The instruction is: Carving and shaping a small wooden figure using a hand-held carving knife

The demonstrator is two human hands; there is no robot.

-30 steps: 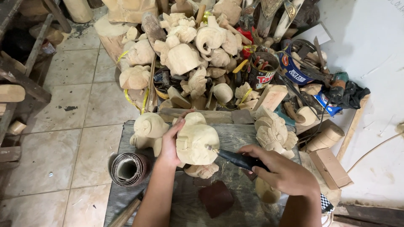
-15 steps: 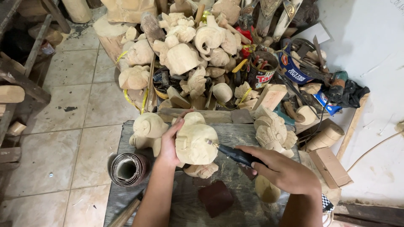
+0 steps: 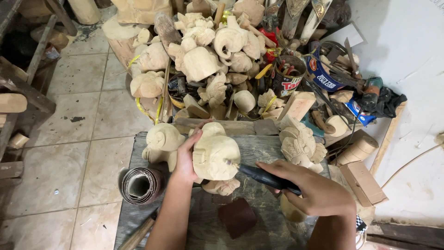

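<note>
Pale wood is what fills the one view there is, looking down from the head: a carving [image 3: 215,156], rounded and unfinished, stands on the grey workboard [image 3: 259,148] with both hands on it. Little has changed over the last second. The left hand [image 3: 186,157] stays clamped on the carving's left flank, fingers curled over its upper edge, and the carving has not turned or slid. The right hand [image 3: 319,192] keeps its closed grip on the black tool [image 3: 266,177], whose tip has crept slightly and now touches the carving's right face, low down; so the cutting goes on at much the same spot, I'd judge. From the carving, the left hand lies hard against its left side, the right hand well off to its lower right, joined to it only by the tool. A second figure [image 3: 162,143] stands just left of the carving, behind the left hand; a sandpaper roll [image 3: 140,185] lies lower left, a dark red block [image 3: 237,216] below, a detailed figure [image 3: 298,143] to the right, and a heap of blanks [image 3: 203,60] beyond it.
</note>
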